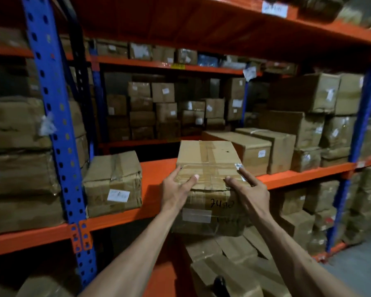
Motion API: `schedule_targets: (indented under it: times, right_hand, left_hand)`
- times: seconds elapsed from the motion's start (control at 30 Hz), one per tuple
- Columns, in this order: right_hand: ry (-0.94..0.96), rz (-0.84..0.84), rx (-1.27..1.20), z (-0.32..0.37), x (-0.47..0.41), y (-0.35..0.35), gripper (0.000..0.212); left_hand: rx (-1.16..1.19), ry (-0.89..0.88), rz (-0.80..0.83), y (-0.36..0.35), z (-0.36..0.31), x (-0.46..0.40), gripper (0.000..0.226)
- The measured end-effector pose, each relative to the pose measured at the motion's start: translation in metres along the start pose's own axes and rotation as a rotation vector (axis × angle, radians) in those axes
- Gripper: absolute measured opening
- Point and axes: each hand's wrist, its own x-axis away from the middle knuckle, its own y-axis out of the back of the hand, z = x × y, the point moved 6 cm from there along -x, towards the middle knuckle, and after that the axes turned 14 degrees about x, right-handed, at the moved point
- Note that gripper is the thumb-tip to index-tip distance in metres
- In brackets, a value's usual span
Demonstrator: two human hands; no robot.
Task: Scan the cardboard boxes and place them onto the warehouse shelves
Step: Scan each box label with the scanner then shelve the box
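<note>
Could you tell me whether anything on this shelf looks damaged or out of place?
The box under both hands overhangs the shelf edge. The left box looks crushed and wrinkled.

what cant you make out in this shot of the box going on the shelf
Head view only:
- Box underside and how far it sits on the orange shelf: hidden by the box itself.
- White labels: print blurred.
- Left hand and right hand palms: turned away.
- No scanner in view.
</note>
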Motion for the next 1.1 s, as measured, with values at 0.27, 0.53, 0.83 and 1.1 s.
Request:
schedule_targets:
  times: [0.27, 0.53, 0.83, 1.1]
  right_hand:
    - [0.072, 0.091, -0.103, 0.085, -0.083, -0.104, 0.061]
    - [0.091, 0.276, -0.248, 0.134, -0.147, -0.241, 0.072]
    - [0.107, 0.353, -0.244, 0.163, -0.175, -0.363, 0.073]
    - [0.123, 0.364, -0.034, 0.176, -0.182, -0.403, 0.056]
  left_hand:
    - [-0.068, -0.127, -0.172, 0.079, -0.061, -0.088, 0.065]
    - [-0.213, -0.166, -0.406, 0.174, -0.07, -0.172, 0.075]
    - [-0.267, -0.15, -0.488, 0.265, -0.043, -0.243, 0.06]
    - [-0.49, -0.445, -0.641, 0.288, -0.011, -0.256, 0.02]
